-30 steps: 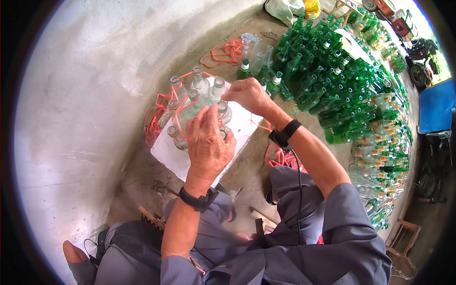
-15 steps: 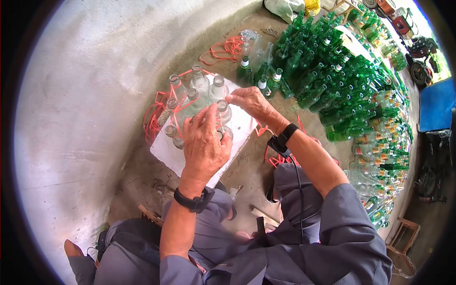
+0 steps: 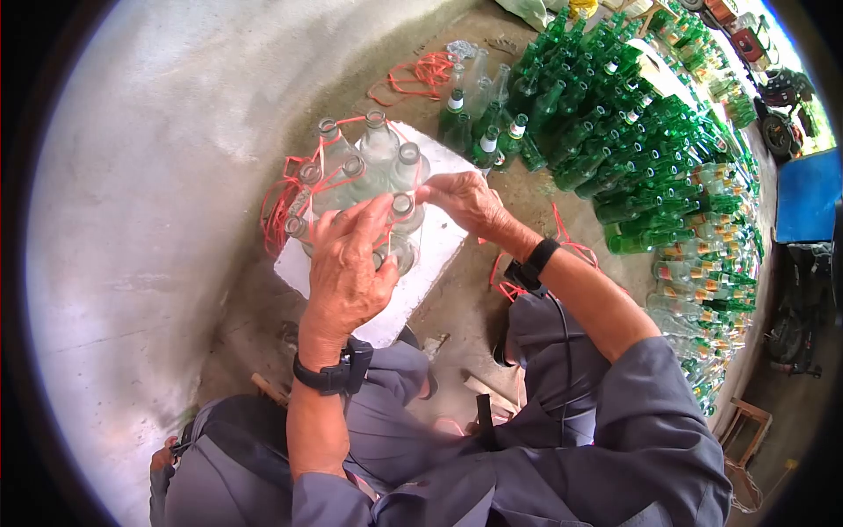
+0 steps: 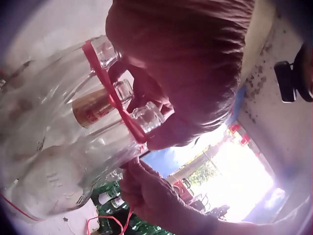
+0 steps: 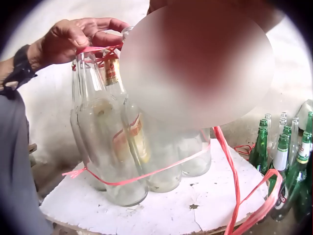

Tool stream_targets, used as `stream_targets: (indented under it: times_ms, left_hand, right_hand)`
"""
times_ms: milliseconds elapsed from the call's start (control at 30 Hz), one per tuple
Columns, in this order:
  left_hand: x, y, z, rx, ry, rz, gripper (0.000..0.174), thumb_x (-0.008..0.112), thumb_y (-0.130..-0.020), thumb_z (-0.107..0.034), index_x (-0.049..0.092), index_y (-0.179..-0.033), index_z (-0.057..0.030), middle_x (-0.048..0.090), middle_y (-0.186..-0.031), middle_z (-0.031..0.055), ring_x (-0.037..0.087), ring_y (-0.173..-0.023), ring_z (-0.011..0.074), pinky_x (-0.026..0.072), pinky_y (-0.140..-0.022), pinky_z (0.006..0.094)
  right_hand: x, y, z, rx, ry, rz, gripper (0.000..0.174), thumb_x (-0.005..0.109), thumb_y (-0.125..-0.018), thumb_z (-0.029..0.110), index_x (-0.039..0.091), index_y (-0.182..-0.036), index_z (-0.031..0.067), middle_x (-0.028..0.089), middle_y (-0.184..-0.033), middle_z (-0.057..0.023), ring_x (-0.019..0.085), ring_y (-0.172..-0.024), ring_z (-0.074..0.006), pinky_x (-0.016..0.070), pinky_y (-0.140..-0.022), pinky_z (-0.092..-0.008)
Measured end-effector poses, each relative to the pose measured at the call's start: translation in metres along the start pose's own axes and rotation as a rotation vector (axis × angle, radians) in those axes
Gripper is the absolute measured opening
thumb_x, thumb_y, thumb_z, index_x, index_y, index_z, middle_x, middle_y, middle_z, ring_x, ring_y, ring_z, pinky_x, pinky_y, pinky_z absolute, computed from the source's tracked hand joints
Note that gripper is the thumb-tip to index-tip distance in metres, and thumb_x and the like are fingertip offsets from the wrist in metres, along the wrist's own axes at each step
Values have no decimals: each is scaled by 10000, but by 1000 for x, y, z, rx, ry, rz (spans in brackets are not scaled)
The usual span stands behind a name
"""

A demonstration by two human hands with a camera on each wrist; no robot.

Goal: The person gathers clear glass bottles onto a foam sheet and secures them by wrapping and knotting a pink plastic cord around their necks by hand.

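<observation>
Several clear glass bottles (image 3: 378, 145) stand upright in a tight cluster on a white slab (image 3: 439, 255). Red plastic strapping (image 4: 116, 100) runs round their necks, and a second band (image 5: 161, 170), knotted at one end, circles them lower down. My left hand (image 3: 347, 268) lies over the near necks. Its thumb holds the strap against a bottle top, as the right wrist view shows, with the fingers reaching across neighbouring necks. At the cluster's right side my right hand (image 3: 465, 204) pinches the strap; a loose length (image 5: 231, 156) trails below it. A blurred patch covers part of the right wrist view.
Many green bottles (image 3: 571, 132) crowd the floor to the right, with labelled clear ones (image 3: 689, 272) nearer me. A heap of red strapping (image 3: 430, 75) lies behind the slab. More strapping (image 3: 500, 285) lies by my knee. A pale wall (image 3: 158, 176) rises on the left.
My left hand has shifted left and slightly down in the head view, still over the necks. The right hand has moved a little lower beside the bottles. The cluster looks slightly turned.
</observation>
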State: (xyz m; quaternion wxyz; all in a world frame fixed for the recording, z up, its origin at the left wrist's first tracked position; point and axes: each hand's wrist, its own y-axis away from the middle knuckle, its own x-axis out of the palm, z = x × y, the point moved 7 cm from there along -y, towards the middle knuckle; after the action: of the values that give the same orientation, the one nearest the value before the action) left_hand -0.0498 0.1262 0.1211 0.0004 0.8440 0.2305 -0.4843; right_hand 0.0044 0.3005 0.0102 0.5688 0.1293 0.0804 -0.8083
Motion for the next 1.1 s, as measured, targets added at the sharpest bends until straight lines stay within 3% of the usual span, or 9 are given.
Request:
stream_targets:
  times_ms: [233,367,567,667,767,900,1000,1067,1100]
  left_hand:
    - [-11,11,1,0,15,31,671,668,-697,-17,529,-1353,-48,652,-1260,141,578,-1170,315,386,-1056,439]
    - [-10,9,0,7,32,25,661,667,-704,-24,529,-1351,-49,649,-1266,145,572,-1180,312,382,-1060,442]
    - [-12,8,0,15,13,20,601,669,-746,-56,545,-1333,-33,674,-1236,140,585,-1157,312,377,-1065,424]
    - [-11,3,10,-28,52,74,476,642,-820,-58,578,-1289,-9,686,-1224,149,628,-1150,311,428,-1043,410]
    - [-1,-10,31,-175,391,62,392,545,-908,-22,561,-1297,25,685,-1243,182,673,-1169,276,527,-960,369]
    - [4,-33,25,-116,260,86,435,504,-926,-54,514,-1355,22,680,-1279,172,680,-1144,268,522,-957,352]
    - [8,-42,23,-139,71,301,475,447,-939,-83,466,-1404,16,671,-1316,140,673,-1147,276,516,-960,344]
    - [11,-41,27,-260,149,405,504,421,-934,-93,451,-1427,2,664,-1336,107,665,-1120,297,507,-954,375]
    - [13,-40,34,-260,146,407,504,421,-934,-93,451,-1427,2,664,-1336,107,665,-1120,297,507,-954,375]
  right_hand:
    - [11,19,13,-217,189,-123,259,659,-975,282,738,-1014,39,698,-807,-168,653,-709,-279,509,-683,-377]
    - [14,18,13,-123,150,-129,254,654,-974,275,738,-997,37,685,-784,-175,640,-686,-293,504,-674,-386]
    - [12,5,-9,105,-137,-33,339,696,-939,347,770,-873,23,530,-595,9,475,-588,-90,407,-558,-317]
    - [13,3,-21,375,-102,-58,431,765,-864,436,765,-795,11,587,-587,-18,526,-569,-117,434,-560,-328]
    - [14,-2,-7,346,-76,-89,530,810,-785,518,750,-716,-4,655,-600,-74,585,-567,-161,476,-577,-355]
    - [17,-14,-16,273,-30,-111,419,806,-788,412,744,-697,7,618,-594,-28,530,-566,-103,411,-489,-313]
    - [20,-22,-27,243,-60,-107,442,805,-788,400,734,-688,-24,631,-598,-49,534,-564,-105,409,-486,-328]
    - [25,-26,-48,402,45,-124,696,854,-655,623,730,-749,-56,730,-792,-211,735,-789,-307,566,-738,-395]
    - [26,-27,-44,401,42,-124,696,854,-655,623,730,-749,-56,730,-792,-211,735,-789,-307,566,-738,-395]
